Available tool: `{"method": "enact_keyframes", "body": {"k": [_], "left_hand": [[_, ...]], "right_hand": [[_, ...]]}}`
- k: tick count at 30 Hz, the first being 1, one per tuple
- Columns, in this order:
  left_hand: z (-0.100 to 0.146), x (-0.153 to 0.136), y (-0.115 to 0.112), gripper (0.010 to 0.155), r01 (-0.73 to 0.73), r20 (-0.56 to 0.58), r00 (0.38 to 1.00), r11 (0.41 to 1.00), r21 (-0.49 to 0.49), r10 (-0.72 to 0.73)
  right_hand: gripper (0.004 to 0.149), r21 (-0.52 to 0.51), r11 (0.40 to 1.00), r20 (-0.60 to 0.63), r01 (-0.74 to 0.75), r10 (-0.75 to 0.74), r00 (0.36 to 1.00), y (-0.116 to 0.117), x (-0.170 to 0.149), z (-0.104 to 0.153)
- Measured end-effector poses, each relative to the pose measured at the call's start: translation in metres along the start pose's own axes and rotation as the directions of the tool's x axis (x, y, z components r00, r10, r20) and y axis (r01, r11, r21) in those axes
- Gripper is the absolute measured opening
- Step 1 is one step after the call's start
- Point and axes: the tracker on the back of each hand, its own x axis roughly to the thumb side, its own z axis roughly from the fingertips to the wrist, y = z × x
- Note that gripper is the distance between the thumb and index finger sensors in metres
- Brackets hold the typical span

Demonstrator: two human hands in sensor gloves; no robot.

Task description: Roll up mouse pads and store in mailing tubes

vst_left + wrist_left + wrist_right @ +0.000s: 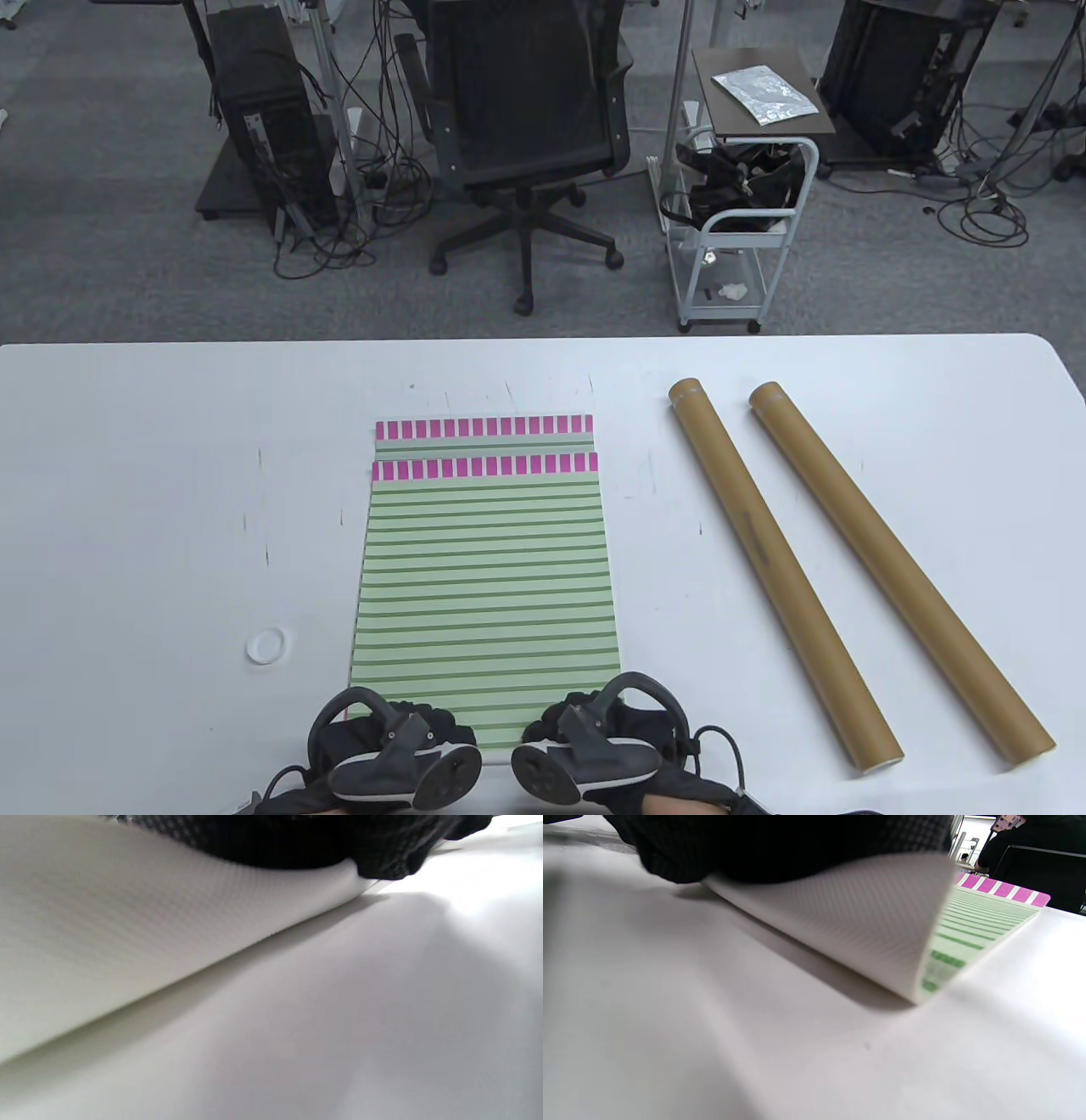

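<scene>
Two hands work at the near edge of the bench (170, 509), at six o'clock. The left hand (399, 751) and the right hand (594, 739) each grip the near edge of the top mouse pad (488, 577), fingers curled over it; both wrist views show that edge lifted off the bench, its pale textured underside turned up and bending away from the person.

Two mouse pads lie stacked at the centre, both green-striped with a band of pink blocks along the far end. The lower mouse pad (484, 433) shows only as a strip at twelve o'clock, past the top one's far edge.

One small white cap (266, 646) sits at nine o'clock of the hands, near the pad's left edge but apart from it.

Two brown mailing tubes lie at three o'clock, side by side and apart, slanting from near right to far left: the nearer tube (780, 577) and the outer tube (899, 569).

Beyond the bench stand one office chair (526, 127) and one cart (738, 212).
</scene>
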Motion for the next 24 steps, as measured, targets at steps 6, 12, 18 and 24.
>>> {"method": "enact_keyframes", "body": {"k": [6, 12, 18, 24], "left_hand": [[-0.003, -0.003, 0.0, 0.042, -0.003, -0.008, 1.0, 1.0, -0.019, 0.003], [-0.007, -0.01, 0.002, 0.049, -0.069, 0.009, 0.998, 0.994, -0.085, 0.07], [-0.007, -0.016, -0.001, 0.056, -0.147, 0.005, 0.989, 0.98, -0.137, 0.149], [-0.008, -0.008, -0.005, 0.062, 0.091, -0.1, 0.99, 0.995, -0.032, -0.094]], "right_hand": [[0.046, -0.013, 0.999, -0.003, -0.038, 0.037, 0.999, 0.002, 0.001, 0.0], [0.042, 0.072, 0.989, 0.0, 0.129, -0.129, 0.992, -0.004, -0.01, -0.007], [0.05, 0.13, 0.97, -0.015, 0.205, -0.205, 0.979, 0.002, -0.011, -0.005], [0.057, 0.131, 0.989, 0.032, 0.065, -0.069, 0.997, 0.005, -0.001, -0.004]]}}
